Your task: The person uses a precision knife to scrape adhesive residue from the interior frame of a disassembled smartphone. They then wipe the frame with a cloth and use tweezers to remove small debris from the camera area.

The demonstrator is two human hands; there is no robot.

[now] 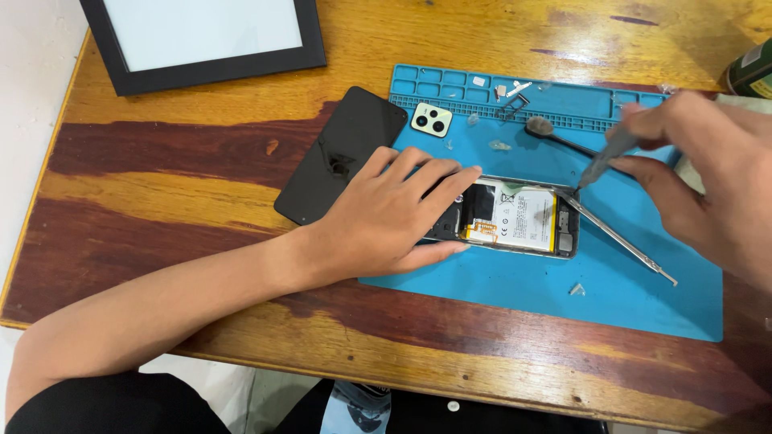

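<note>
An opened phone lies on a blue work mat, its white and yellow battery showing. My left hand lies flat over the phone's left end and holds it down. My right hand pinches a thin grey screwdriver, tip down at the phone's top right corner. Metal tweezers lie on the mat from that corner toward the lower right. A black spudger rests above the phone.
A black phone back cover lies partly on the wooden table, left of the mat. A small pale camera module and tiny parts sit near the mat's top compartments. A black picture frame stands at the top left.
</note>
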